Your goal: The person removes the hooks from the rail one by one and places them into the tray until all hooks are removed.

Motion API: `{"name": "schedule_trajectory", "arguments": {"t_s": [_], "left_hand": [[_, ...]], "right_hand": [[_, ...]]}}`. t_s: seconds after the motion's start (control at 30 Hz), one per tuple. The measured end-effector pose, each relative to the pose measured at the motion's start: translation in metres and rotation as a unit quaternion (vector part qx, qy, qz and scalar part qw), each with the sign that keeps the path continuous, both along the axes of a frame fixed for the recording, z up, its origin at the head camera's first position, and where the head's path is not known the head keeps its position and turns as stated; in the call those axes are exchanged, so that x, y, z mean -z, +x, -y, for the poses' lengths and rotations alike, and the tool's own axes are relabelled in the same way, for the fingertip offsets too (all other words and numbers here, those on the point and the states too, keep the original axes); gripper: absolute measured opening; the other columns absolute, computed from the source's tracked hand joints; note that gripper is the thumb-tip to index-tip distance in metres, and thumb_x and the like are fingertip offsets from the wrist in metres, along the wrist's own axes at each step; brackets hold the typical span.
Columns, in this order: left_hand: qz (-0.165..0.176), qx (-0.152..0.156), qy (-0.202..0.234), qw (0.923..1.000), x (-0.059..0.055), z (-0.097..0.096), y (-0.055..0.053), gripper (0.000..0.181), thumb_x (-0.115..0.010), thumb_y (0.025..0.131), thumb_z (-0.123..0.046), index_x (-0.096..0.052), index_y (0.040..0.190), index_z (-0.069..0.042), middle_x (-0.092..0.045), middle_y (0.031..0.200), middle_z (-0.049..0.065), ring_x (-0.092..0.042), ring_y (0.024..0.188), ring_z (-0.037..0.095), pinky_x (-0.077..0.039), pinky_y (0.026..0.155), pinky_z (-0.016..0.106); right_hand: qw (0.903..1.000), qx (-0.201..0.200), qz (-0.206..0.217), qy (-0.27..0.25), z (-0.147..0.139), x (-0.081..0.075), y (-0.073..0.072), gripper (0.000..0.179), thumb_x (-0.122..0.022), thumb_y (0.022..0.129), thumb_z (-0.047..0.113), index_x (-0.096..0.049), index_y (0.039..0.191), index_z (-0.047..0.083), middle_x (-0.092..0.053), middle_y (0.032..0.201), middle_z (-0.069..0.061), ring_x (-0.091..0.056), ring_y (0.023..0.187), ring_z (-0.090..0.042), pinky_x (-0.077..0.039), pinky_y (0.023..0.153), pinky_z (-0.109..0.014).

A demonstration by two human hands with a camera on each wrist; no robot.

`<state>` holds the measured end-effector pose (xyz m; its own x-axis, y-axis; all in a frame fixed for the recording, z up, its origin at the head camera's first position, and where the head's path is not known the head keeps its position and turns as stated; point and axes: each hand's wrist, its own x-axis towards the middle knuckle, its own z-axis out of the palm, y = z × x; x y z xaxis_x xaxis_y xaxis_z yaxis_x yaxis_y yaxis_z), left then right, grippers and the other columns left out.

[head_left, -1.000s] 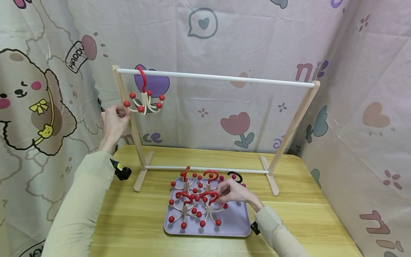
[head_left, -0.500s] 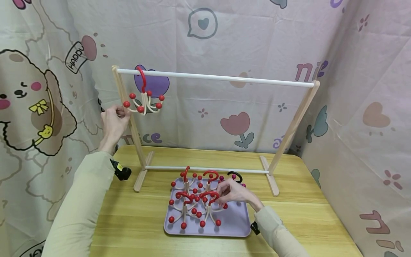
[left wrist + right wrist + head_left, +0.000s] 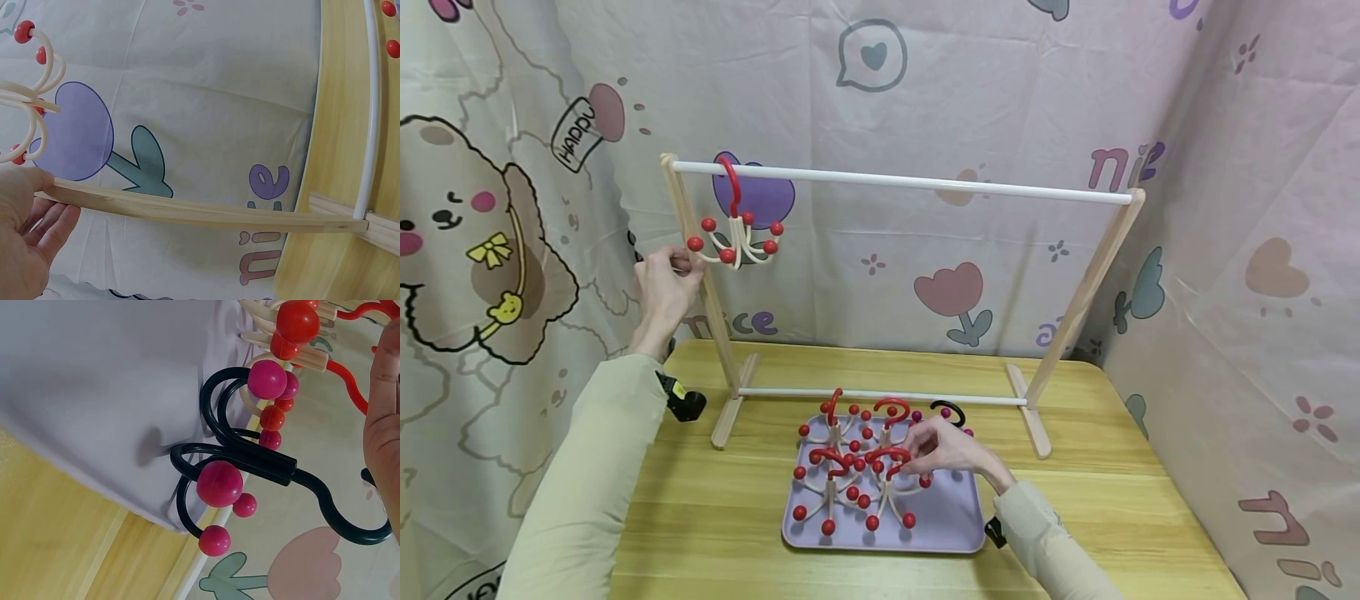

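My left hand [image 3: 668, 282] holds the left wooden upright [image 3: 718, 333] of a rack, thumb on one side and fingers on the other in the left wrist view. Beside it, a cream hanger [image 3: 740, 237] with curved arms, red balls and a red hook hangs from the white top rod [image 3: 895, 180]. My right hand [image 3: 951, 446] pinches the red hook [image 3: 887, 452] of the front right hanger on the lilac tray [image 3: 940, 529]; its fingertips are partly hidden. A black hanger [image 3: 256, 459] with magenta balls stands close to that hand, largely covered by it in the head view.
Several more red-hooked hangers [image 3: 831, 492] stand close together on the tray's left half, their arms overlapping. Behind the tray runs the rack's lower white rod [image 3: 880, 396], with wooden feet [image 3: 1030, 417] on the table [image 3: 715, 517]. Printed curtains [image 3: 850, 108] surround the table.
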<state>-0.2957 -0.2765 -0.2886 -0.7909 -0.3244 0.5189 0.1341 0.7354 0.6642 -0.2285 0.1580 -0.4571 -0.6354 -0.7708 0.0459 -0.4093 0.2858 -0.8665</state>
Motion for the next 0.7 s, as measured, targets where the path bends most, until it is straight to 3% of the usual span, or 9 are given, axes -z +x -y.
{"name": "schedule_trajectory", "arguments": {"t_s": [0.7], "left_hand": [[-0.001,0.003,0.001,1.0000,-0.001,-0.001,0.002,0.034,-0.055,0.100,-0.020,-0.065,0.115,0.009,-0.069,0.109,0.030,-0.064,0.096,0.039,-0.037,0.071,0.022]], "right_hand": [[0.9983,0.006,-0.018,-0.056,0.004,-0.012,0.000,0.012,-0.075,0.086,0.003,-0.071,0.094,-0.004,-0.066,0.072,-0.024,-0.053,0.058,0.003,-0.043,0.055,-0.016]]}}
